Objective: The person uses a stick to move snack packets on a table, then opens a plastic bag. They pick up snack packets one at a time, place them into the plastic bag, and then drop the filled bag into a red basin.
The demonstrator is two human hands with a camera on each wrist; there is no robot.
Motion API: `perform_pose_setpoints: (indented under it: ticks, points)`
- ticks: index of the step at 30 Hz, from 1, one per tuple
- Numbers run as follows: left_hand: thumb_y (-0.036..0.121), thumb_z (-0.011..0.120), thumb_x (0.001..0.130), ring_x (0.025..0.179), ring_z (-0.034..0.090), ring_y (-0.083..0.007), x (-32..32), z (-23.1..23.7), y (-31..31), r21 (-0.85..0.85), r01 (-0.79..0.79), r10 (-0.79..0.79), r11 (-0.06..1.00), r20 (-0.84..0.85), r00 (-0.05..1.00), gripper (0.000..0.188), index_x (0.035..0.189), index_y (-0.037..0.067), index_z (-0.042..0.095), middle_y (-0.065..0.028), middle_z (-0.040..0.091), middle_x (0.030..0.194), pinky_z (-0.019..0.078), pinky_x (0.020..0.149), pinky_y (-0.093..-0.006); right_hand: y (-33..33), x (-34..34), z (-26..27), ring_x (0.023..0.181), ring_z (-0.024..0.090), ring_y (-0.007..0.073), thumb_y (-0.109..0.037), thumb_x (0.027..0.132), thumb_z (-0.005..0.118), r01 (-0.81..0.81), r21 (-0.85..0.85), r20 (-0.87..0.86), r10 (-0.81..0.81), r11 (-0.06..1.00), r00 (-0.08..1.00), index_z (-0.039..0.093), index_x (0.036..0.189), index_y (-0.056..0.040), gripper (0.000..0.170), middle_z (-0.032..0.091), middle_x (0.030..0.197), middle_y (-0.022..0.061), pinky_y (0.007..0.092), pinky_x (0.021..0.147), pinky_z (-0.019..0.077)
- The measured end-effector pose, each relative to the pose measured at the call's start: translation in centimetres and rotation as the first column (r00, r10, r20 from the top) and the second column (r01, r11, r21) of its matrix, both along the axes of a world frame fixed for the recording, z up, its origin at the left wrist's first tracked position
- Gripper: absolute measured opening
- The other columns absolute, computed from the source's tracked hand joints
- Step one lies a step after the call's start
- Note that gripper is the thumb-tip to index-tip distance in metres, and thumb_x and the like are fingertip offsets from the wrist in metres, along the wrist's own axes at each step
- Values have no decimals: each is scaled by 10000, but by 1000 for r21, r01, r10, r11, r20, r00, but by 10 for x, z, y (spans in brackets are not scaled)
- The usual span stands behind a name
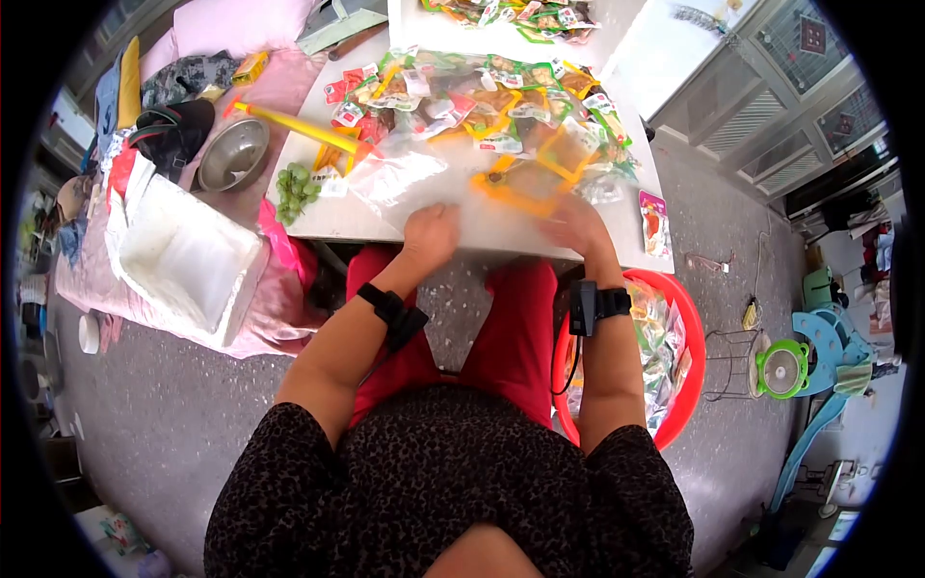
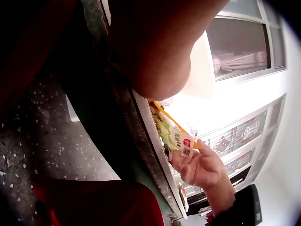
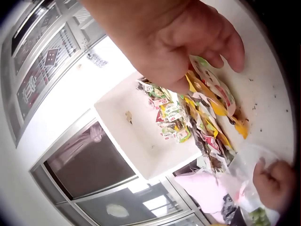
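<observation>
In the head view my left hand (image 1: 432, 234) is at the table's front edge, by the lower end of a clear plastic bag (image 1: 400, 181). The right wrist view has its curled fingers (image 3: 263, 175) pinching the bag's edge (image 3: 249, 157). My right hand (image 1: 578, 229), blurred, is at an orange-edged food packet (image 1: 520, 188). In the right wrist view that hand (image 3: 188, 52) holds packets (image 3: 214, 87) by one end, over the table. The left wrist view shows its fingers (image 2: 202, 167) pinching a packet with a white and red label (image 2: 181, 140).
Many food packets (image 1: 501, 82) cover the table's back half. Grapes (image 1: 295, 191) and a yellow-handled tool (image 1: 299, 127) are at the left, beside a metal bowl (image 1: 234, 154) and white foam box (image 1: 188, 255). A red tub (image 1: 689, 371) of packets stands at the right below the table.
</observation>
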State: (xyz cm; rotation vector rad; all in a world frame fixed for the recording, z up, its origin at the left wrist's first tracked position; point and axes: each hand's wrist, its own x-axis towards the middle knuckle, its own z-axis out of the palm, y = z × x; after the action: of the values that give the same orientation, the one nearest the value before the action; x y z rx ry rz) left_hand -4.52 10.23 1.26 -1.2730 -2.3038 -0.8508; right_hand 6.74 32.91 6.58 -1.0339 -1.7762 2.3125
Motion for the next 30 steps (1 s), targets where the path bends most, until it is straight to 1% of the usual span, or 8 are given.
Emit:
perform_pose_setpoints:
  ticks: [3,6,9,14,17,21,24,30]
  points:
    - [84,490,627,578,491,-300,0,1,-1,24,18,-18,1000,-19,1000,186,811,62,498,-107,474,634,407,522,-396,15,11,2,492,499,147,-331,766,515,-77,301,103,48,950,994,452,880,-23,335,495,659,75,217,387,372]
    - [84,490,626,576,494,-299,0,1,1,-7,-3,2,1000,-7,1000,181,806,63,501,-105,478,636,411,521,-393,28,13,-1,425,453,107,-320,764,518,-55,426,71,27,903,997,463,785,0,325,469,550,58,196,322,307]
    - [80,487,626,574,497,-297,0,1,1,-11,-6,6,1000,-2,1000,172,796,64,506,-104,482,633,414,521,-391,50,-10,-28,521,510,125,-245,773,510,79,442,-103,-37,894,994,471,843,12,269,510,673,67,205,416,406]
    - [77,478,632,573,499,-296,-2,-4,2,-9,-27,27,1000,-1,1000,160,788,68,510,-107,486,629,414,523,-394,49,-36,-42,709,552,181,-97,772,494,51,184,-343,16,982,939,460,916,29,195,525,797,87,292,602,484]
    - [79,476,637,577,499,-298,0,-2,1,-16,-16,16,1000,5,1000,157,791,70,510,-109,489,632,414,526,-394,59,-50,-64,749,553,202,-10,750,494,24,196,-394,56,980,917,451,933,29,192,526,811,92,328,634,489]
    - [85,477,641,584,498,-299,1,3,0,-23,-5,5,1000,16,1000,157,793,67,507,-110,489,637,412,530,-393,10,-56,-40,686,552,187,63,717,489,79,-89,-507,-114,993,854,453,927,-10,225,527,811,88,293,567,487]
    - [85,477,641,592,498,-299,0,1,-1,-17,9,-9,1000,21,1000,166,803,64,508,-112,488,639,410,533,-392,5,-55,-31,559,517,144,67,686,488,144,-122,-487,-185,982,854,450,899,-50,246,527,760,72,230,433,424]
    - [85,478,641,600,500,-300,2,1,0,-42,-3,5,999,43,999,186,821,59,515,-114,494,649,411,543,-390,-3,-31,28,489,467,103,32,666,502,274,333,-497,-79,902,864,472,893,-39,239,516,654,36,221,413,369]
